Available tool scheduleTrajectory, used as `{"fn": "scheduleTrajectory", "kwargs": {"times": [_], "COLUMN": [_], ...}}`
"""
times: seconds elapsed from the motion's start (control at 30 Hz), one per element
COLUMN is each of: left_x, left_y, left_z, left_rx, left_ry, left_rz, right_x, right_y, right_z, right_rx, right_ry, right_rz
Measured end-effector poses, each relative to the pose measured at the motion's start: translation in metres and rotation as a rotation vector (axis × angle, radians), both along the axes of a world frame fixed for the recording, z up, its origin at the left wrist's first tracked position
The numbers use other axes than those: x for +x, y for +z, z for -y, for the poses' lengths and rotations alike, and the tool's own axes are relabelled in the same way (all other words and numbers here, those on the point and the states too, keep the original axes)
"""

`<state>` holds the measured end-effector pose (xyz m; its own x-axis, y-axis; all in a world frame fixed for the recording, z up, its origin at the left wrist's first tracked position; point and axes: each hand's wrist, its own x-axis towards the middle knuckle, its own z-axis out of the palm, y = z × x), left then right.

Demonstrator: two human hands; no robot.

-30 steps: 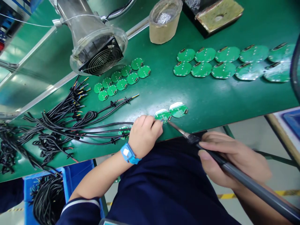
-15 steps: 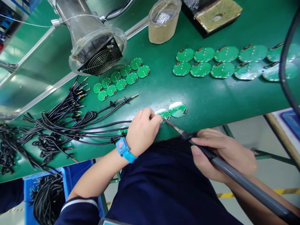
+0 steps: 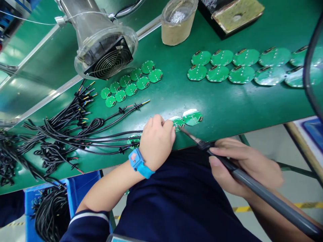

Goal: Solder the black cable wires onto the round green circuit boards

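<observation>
My left hand, with a blue wrist strap, is closed in a pinch beside a round green circuit board; what its fingertips hold is hidden. My right hand grips a soldering iron, whose tip rests at that board's lower edge. Touching it on the right is another green board. Black cables run from the left towards my left hand, and a further board lies partly beneath them.
Two rows of round boards lie beyond my hands, with larger-looking rows at right. A fan duct, a tan cup and a sponge holder stand behind. A blue bin holds cables below the table.
My left hand has turned slightly and its wrist has shifted right. The iron and my right hand sit slightly farther right in view, the tip still at the board.
</observation>
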<state>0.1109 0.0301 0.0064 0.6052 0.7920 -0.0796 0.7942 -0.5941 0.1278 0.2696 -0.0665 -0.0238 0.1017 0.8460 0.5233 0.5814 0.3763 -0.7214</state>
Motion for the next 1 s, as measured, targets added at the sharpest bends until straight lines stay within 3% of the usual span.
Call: {"fn": "scheduleTrajectory", "kwargs": {"times": [0.13, 0.57, 0.87, 1.0], "left_x": [0.000, 0.004, 0.006, 0.007], "left_y": [0.001, 0.000, 0.001, 0.003], "left_z": [-0.001, 0.000, -0.007, -0.007], "left_rx": [-0.003, -0.008, -0.054, -0.102], "left_ry": [-0.002, 0.076, 0.048, 0.076], "left_rz": [0.019, 0.040, -0.011, 0.041], "right_x": [0.001, -0.001, 0.006, 0.013], "right_y": [-0.002, 0.008, -0.003, 0.001], "right_z": [0.003, -0.013, 0.002, 0.003], "right_rx": [0.008, -0.061, -0.127, -0.094], "right_ry": [-0.054, 0.016, -0.075, -0.090], "right_rz": [-0.020, 0.038, -0.132, -0.184]}}
